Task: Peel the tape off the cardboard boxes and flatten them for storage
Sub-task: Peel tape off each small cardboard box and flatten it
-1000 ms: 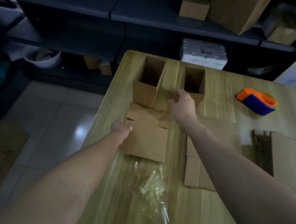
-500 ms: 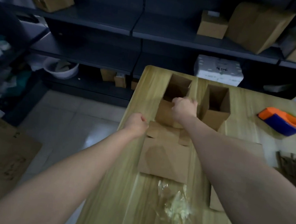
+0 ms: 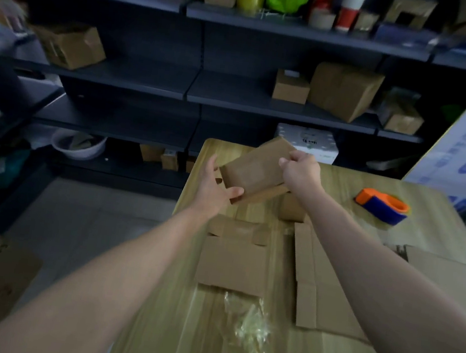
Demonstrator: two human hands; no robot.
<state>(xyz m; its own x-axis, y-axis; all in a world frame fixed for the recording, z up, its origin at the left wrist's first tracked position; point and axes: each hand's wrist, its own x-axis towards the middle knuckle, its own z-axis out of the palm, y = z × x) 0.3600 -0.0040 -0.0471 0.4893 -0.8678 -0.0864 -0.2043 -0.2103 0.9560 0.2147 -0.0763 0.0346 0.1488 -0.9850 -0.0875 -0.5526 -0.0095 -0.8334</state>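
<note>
1. One small cardboard box (image 3: pixel 256 169) is lifted and tilted above the far left part of the wooden table (image 3: pixel 203 350); only its closed brown faces show, so its contents cannot be told.
2. The left hand (image 3: pixel 212 188) is spread open under the box's lower left corner, thumb against the near edge and fingers along the left side.
3. The right hand (image 3: pixel 300 170) is curled over the box's upper right corner, pinching it.
4. A second box (image 3: pixel 291 207) stands on the table just below the right wrist, mostly hidden.
5. Two flattened cardboard pieces lie nearer: a small flattened box (image 3: pixel 232 259) and a larger flattened sheet (image 3: pixel 320 291) just to its right.
6. One crumpled wad of clear tape (image 3: pixel 250 326) lies near the front.
7. One orange and blue tape dispenser (image 3: pixel 382 205) sits at the right.
</note>
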